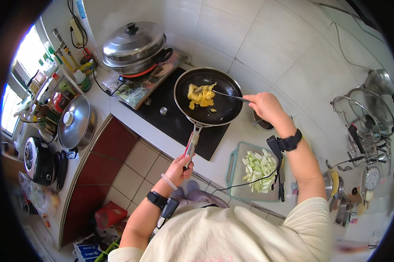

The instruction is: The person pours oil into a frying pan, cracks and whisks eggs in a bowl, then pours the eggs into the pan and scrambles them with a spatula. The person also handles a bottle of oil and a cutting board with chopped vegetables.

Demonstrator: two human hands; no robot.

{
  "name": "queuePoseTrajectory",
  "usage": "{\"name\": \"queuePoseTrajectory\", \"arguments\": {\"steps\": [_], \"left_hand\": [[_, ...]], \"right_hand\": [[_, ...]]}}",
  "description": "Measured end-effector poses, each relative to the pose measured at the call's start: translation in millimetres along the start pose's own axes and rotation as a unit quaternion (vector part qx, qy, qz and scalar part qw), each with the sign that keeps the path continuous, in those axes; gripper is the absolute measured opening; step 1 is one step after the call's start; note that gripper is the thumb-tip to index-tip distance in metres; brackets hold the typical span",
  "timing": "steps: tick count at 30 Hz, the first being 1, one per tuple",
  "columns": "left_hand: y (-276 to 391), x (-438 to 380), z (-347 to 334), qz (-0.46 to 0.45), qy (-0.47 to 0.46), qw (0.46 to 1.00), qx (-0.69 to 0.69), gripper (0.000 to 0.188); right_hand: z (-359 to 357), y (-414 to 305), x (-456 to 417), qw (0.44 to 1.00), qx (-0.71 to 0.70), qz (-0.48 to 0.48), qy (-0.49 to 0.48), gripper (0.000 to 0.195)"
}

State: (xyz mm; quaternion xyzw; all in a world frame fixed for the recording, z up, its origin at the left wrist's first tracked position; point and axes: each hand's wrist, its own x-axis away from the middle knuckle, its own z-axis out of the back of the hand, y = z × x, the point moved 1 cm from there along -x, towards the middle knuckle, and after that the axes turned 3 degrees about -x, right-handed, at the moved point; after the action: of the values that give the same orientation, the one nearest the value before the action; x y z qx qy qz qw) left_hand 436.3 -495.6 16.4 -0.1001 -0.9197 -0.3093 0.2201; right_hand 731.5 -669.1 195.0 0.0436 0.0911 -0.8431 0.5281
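My left hand [177,171] grips the handle [193,140] of a dark frying pan [223,109] over the black cooktop [160,98]. In the pan lie yellow pieces of scrambled egg [201,95], bunched left of the middle. My right hand [265,106] holds a thin metal utensil [229,95], which reaches across the pan's right rim. The utensil's tip is among the egg, partly hidden by it, so its exact kind is unclear.
A cutting board [231,183] bears sliced pale-green vegetable [259,168], with a knife [282,183] on its right side. A lidded steel pot [136,47] stands at the back left. A second lidded pan [77,124] and a rice cooker [38,159] occupy the left counter.
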Motion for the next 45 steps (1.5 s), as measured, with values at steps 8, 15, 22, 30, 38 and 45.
{"name": "queuePoseTrajectory", "arguments": {"steps": [8, 15, 22, 30, 38, 45], "left_hand": [[2, 2, 0, -0.005, 0.005, 1.000, -0.010, 0.029], [1, -2, -1, 0.000, -0.007, 1.000, -0.014, 0.027], [2, 0, -5, -0.002, -0.003, 1.000, -0.006, 0.027], [1, 0, 2, -0.006, -0.003, 1.000, 0.000, 0.028], [3, -2, 1, 0.000, -0.007, 1.000, -0.007, 0.029], [3, -1, -1, -0.002, -0.008, 1.000, -0.011, 0.028]], "right_hand": [[56, -62, 11, 0.985, 0.144, -0.006, -0.097, 0.034], [-18, -60, -27, 0.989, 0.134, -0.011, -0.053, 0.027], [-43, -31, -60, 0.982, 0.179, -0.054, 0.023, 0.018], [32, -65, 2, 0.990, 0.111, -0.019, -0.084, 0.031], [-20, -20, -44, 0.985, 0.152, -0.086, 0.016, 0.025], [-52, -41, -71, 0.986, 0.160, -0.054, -0.009, 0.015]]}}
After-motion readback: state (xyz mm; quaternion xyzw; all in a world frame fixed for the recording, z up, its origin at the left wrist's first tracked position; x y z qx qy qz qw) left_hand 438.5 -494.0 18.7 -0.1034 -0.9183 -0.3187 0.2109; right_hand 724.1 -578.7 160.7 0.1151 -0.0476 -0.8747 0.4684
